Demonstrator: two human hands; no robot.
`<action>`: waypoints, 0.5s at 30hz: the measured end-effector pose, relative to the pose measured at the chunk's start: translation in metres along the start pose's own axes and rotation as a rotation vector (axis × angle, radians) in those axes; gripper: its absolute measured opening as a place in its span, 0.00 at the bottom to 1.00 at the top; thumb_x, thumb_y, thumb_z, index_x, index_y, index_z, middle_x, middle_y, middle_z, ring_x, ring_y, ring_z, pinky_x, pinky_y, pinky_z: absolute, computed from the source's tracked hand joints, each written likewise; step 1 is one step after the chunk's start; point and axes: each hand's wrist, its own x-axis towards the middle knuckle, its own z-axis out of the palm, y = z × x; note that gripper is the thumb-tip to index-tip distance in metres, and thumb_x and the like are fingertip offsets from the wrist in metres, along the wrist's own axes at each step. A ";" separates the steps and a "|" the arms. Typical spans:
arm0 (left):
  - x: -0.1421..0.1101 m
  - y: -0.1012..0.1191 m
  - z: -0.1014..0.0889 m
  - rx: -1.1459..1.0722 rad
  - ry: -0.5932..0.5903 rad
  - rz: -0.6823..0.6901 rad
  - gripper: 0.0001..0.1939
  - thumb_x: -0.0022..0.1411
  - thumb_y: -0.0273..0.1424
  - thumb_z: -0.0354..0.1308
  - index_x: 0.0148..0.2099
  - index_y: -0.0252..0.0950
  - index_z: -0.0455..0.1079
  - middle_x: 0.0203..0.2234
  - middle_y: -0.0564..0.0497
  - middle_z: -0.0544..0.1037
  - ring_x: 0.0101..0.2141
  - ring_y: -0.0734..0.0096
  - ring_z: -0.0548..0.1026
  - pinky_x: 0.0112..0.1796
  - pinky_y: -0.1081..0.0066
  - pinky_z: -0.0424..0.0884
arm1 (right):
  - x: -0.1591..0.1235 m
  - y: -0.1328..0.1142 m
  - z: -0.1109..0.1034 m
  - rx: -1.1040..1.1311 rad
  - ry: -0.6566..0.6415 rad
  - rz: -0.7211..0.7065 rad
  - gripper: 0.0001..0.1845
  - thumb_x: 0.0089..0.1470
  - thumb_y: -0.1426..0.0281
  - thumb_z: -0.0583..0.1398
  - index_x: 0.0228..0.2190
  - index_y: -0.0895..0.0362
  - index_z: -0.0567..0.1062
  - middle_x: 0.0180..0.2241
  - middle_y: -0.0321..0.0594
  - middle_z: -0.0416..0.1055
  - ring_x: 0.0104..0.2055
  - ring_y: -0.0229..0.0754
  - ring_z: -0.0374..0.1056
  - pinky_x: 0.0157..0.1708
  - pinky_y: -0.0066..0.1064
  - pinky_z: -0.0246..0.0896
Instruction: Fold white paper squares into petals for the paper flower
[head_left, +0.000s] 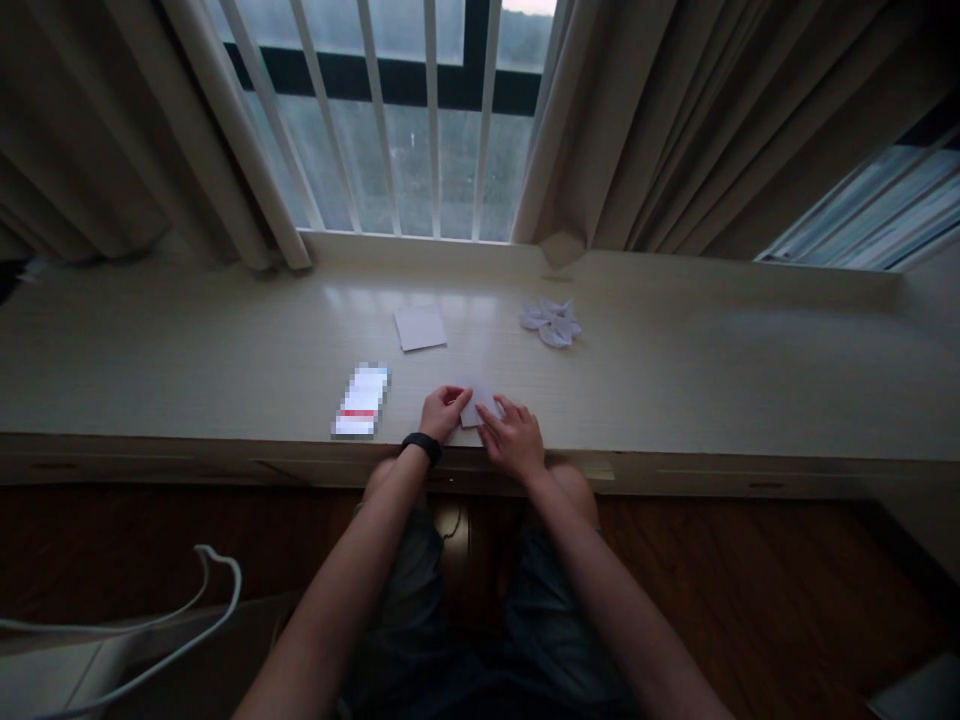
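A small piece of white paper (478, 402) lies at the front edge of the pale ledge, between my two hands. My left hand (444, 412), with a black band on its wrist, pinches the paper's left edge between thumb and fingers. From the other side my right hand (514, 432) rests on the paper, its thumb and fingers on the right part of the sheet. Further back sits a stack of square white paper (421, 329). Folded white paper pieces (552, 323) are grouped behind my right hand, to the right of the stack.
A phone (361, 400) with a lit, blurred screen lies left of my hands. Behind the ledge (712, 380) are a barred window (405, 130) and heavy curtains (630, 120). A white cable (225, 580) loops at the lower left, above the dark wood floor.
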 end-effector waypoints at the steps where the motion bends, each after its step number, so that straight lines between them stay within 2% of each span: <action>1: -0.001 0.001 0.000 0.017 -0.003 0.016 0.16 0.50 0.40 0.65 0.35 0.32 0.73 0.30 0.46 0.78 0.32 0.68 0.75 0.35 0.69 0.70 | -0.001 0.000 -0.001 0.003 -0.009 -0.015 0.24 0.59 0.61 0.56 0.57 0.43 0.66 0.60 0.43 0.59 0.53 0.51 0.55 0.50 0.40 0.52; 6: -0.004 0.003 0.000 0.052 -0.002 0.057 0.11 0.48 0.31 0.66 0.35 0.33 0.72 0.32 0.47 0.78 0.33 0.69 0.75 0.37 0.70 0.70 | -0.003 -0.001 -0.002 0.030 -0.009 -0.068 0.23 0.60 0.60 0.55 0.57 0.41 0.67 0.57 0.42 0.60 0.53 0.50 0.55 0.50 0.40 0.52; 9: -0.006 0.005 0.000 -0.014 -0.021 0.009 0.22 0.46 0.30 0.66 0.46 0.33 0.70 0.30 0.49 0.77 0.30 0.70 0.75 0.33 0.71 0.70 | -0.004 -0.002 -0.002 0.058 0.020 -0.079 0.23 0.59 0.60 0.56 0.56 0.41 0.67 0.57 0.43 0.60 0.53 0.50 0.56 0.50 0.40 0.53; 12: -0.008 0.008 0.000 -0.056 -0.033 -0.018 0.36 0.46 0.30 0.66 0.58 0.35 0.61 0.27 0.53 0.77 0.27 0.71 0.74 0.28 0.74 0.68 | -0.004 -0.001 -0.002 0.101 0.030 -0.062 0.22 0.59 0.59 0.56 0.55 0.41 0.69 0.57 0.42 0.60 0.52 0.49 0.58 0.51 0.40 0.54; 15: -0.010 0.011 -0.001 -0.052 -0.074 -0.012 0.40 0.47 0.31 0.66 0.61 0.34 0.58 0.26 0.53 0.76 0.26 0.72 0.73 0.27 0.75 0.67 | -0.003 0.002 0.000 0.213 0.044 -0.004 0.20 0.60 0.60 0.55 0.53 0.43 0.71 0.57 0.42 0.60 0.49 0.45 0.61 0.51 0.38 0.56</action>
